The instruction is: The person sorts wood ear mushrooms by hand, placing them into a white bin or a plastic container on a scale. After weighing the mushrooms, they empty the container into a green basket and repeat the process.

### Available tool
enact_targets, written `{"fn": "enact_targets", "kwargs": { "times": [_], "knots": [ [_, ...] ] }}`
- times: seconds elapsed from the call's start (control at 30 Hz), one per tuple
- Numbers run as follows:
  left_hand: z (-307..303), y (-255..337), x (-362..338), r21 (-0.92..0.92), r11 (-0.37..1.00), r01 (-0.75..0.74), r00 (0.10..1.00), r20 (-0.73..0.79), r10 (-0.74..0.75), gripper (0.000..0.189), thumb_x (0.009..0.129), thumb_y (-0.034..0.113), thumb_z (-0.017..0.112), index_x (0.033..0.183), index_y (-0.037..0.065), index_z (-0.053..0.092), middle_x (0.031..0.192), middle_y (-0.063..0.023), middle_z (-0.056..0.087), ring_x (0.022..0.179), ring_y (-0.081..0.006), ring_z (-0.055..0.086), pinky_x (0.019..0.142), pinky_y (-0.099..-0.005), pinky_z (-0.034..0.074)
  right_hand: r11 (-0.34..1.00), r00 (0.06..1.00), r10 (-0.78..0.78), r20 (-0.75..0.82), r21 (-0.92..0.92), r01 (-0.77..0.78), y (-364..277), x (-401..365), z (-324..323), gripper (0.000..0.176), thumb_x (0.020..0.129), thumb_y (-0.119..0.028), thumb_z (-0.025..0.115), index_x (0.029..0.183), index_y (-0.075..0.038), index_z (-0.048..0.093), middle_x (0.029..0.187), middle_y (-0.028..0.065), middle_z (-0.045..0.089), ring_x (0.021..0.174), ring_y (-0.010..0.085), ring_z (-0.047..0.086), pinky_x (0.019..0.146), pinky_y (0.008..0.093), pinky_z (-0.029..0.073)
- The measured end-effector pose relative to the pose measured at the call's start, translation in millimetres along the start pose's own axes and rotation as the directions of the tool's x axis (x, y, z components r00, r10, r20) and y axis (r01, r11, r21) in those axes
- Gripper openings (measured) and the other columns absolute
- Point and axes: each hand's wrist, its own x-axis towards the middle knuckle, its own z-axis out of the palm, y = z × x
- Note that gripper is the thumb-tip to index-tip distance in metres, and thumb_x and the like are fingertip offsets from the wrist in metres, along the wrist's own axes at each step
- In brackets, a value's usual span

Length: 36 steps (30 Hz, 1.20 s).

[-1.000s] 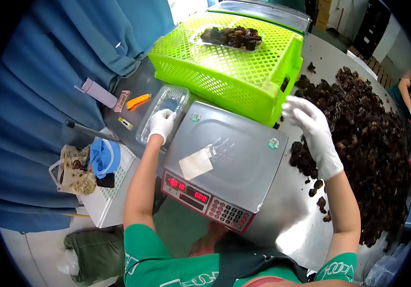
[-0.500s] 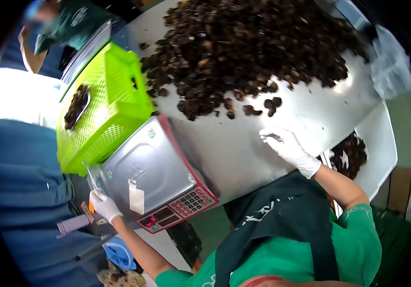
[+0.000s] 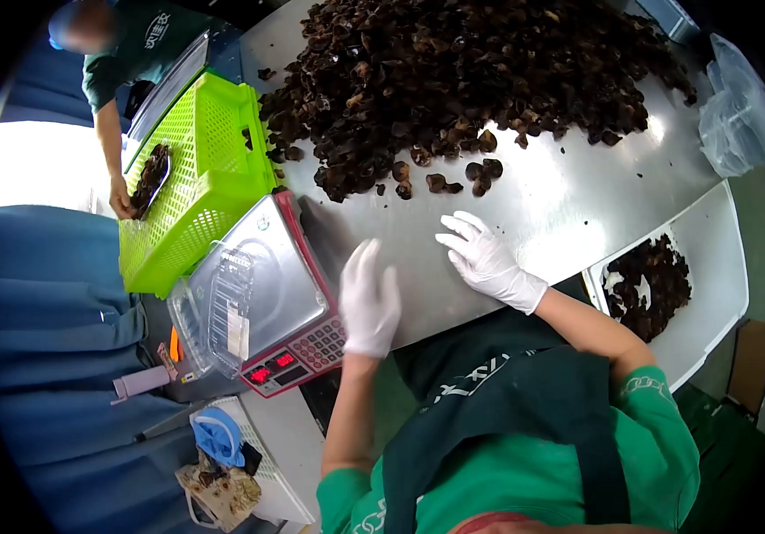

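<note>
A clear plastic box [image 3: 231,307] with its lid spread to the left lies on the scale [image 3: 286,303], whose red digits are lit. My left hand [image 3: 370,304], in a white glove and slightly blurred, is beside the scale's right edge, fingers up and thumb apart, holding nothing. Over the metal table [image 3: 569,200], my gloved right hand [image 3: 491,264] is open with spread fingers and no object in it. Just beyond it are a few loose dark brown pieces [image 3: 484,174], which look like wood ear mushrooms. A large pile [image 3: 454,80] of them covers the far part.
A green basket [image 3: 222,133] stands left of the scale, with a filled tray [image 3: 149,182] on it. A co-worker's hand [image 3: 121,198] touches that tray. At the right are a white bin [image 3: 712,267] holding dark pieces and a plastic bag [image 3: 738,116].
My left hand has let go of the clear plastic box, now on the scale, and moved right. My right hand has shifted left and its fingers have spread. The co-worker's hand has reached the tray.
</note>
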Motion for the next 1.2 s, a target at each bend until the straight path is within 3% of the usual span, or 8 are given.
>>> {"fn": "enact_targets", "kwargs": {
  "times": [0.17, 0.3, 0.57, 0.67, 0.77, 0.87, 1.03, 1.2],
  "knots": [
    [113, -75, 50, -0.004, 0.996, 0.087, 0.992, -0.087, -0.087, 0.054, 0.094, 0.003, 0.060, 0.146, -0.005, 0.047, 0.148, -0.0293, 0.048, 0.137, -0.0455, 0.047, 0.116, -0.0480, 0.038, 0.995, 0.995, -0.094, -0.039, 0.041, 0.095, 2, 53, 5, 0.036, 0.087, -0.009, 0.063, 0.122, -0.008, 0.069, 0.139, 0.0174, 0.058, 0.127, 0.0376, 0.055, 0.104, 0.0466, 0.048],
    [139, -96, 77, 0.192, 0.980, -0.052, 0.969, -0.229, 0.096, 0.056, 0.093, -0.001, 0.057, 0.148, -0.006, 0.044, 0.148, -0.0285, 0.047, 0.137, -0.0461, 0.046, 0.117, -0.0487, 0.037, 0.991, 0.998, -0.043, -0.037, -0.127, 0.038, 14, 100, 34, 0.038, 0.092, -0.023, 0.061, 0.128, -0.014, 0.067, 0.143, 0.0187, 0.054, 0.132, 0.0321, 0.050, 0.098, 0.0467, 0.046],
    [140, -89, 113, 0.075, 0.991, 0.111, 0.968, -0.235, -0.090, 0.031, 0.095, 0.008, 0.066, 0.124, -0.001, 0.062, 0.135, -0.0234, 0.062, 0.130, -0.0409, 0.056, 0.112, -0.0489, 0.040, 0.947, 0.996, -0.013, -0.085, -0.319, -0.015, 70, 141, 29, 0.022, 0.088, -0.026, 0.068, 0.105, -0.012, 0.065, 0.131, 0.0059, 0.058, 0.124, 0.0264, 0.052, 0.092, 0.0437, 0.045],
    [134, -76, 104, 0.104, 0.991, 0.087, 0.977, -0.205, -0.064, 0.026, 0.096, 0.004, 0.063, 0.121, -0.002, 0.066, 0.130, -0.0228, 0.065, 0.128, -0.0392, 0.059, 0.111, -0.0459, 0.044, 0.952, 0.975, -0.056, -0.217, -0.305, -0.013, 81, 154, 25, 0.010, 0.085, -0.017, 0.065, 0.091, -0.010, 0.068, 0.123, 0.0054, 0.060, 0.117, 0.0258, 0.055, 0.085, 0.0400, 0.047],
    [142, -54, 67, 0.015, 1.000, 0.018, 0.985, -0.174, -0.015, 0.032, 0.096, 0.002, 0.060, 0.127, -0.002, 0.065, 0.132, -0.0242, 0.064, 0.129, -0.0408, 0.058, 0.112, -0.0456, 0.044, 0.955, 0.999, -0.006, -0.050, -0.295, -0.009, 82, 154, 21, 0.024, 0.083, -0.022, 0.071, 0.104, -0.012, 0.068, 0.127, 0.0042, 0.058, 0.125, 0.0276, 0.051, 0.089, 0.0438, 0.045],
    [141, -24, 38, 0.018, 0.996, -0.087, 0.991, -0.099, 0.088, 0.037, 0.094, 0.002, 0.061, 0.131, -0.002, 0.063, 0.133, -0.0263, 0.062, 0.128, -0.0428, 0.057, 0.111, -0.0461, 0.044, 0.960, 0.999, -0.040, -0.013, -0.276, 0.035, 66, 147, 21, 0.019, 0.079, -0.031, 0.068, 0.093, -0.017, 0.071, 0.124, 0.0029, 0.059, 0.125, 0.0269, 0.046, 0.087, 0.0459, 0.044],
    [140, -42, 51, -0.118, 0.993, -0.017, 0.999, -0.044, 0.012, 0.049, 0.087, 0.004, 0.066, 0.135, -0.002, 0.058, 0.137, -0.0278, 0.057, 0.131, -0.0461, 0.052, 0.113, -0.0504, 0.040, 0.993, 0.993, -0.090, -0.071, -0.079, 0.084, 35, 110, -6, 0.035, 0.086, -0.021, 0.065, 0.119, -0.013, 0.074, 0.136, 0.0106, 0.059, 0.138, 0.0349, 0.044, 0.106, 0.0520, 0.040],
    [162, -61, 49, 0.217, 0.961, -0.169, 0.973, -0.117, 0.197, 0.049, 0.092, 0.010, 0.066, 0.137, -0.003, 0.055, 0.140, -0.0273, 0.056, 0.136, -0.0478, 0.047, 0.115, -0.0548, 0.037, 0.996, 0.971, -0.062, -0.231, 0.055, 0.077, 21, 41, -39, 0.019, 0.087, -0.011, 0.069, 0.104, -0.010, 0.075, 0.123, 0.0103, 0.067, 0.122, 0.0343, 0.058, 0.099, 0.0471, 0.050]
  ]
}}
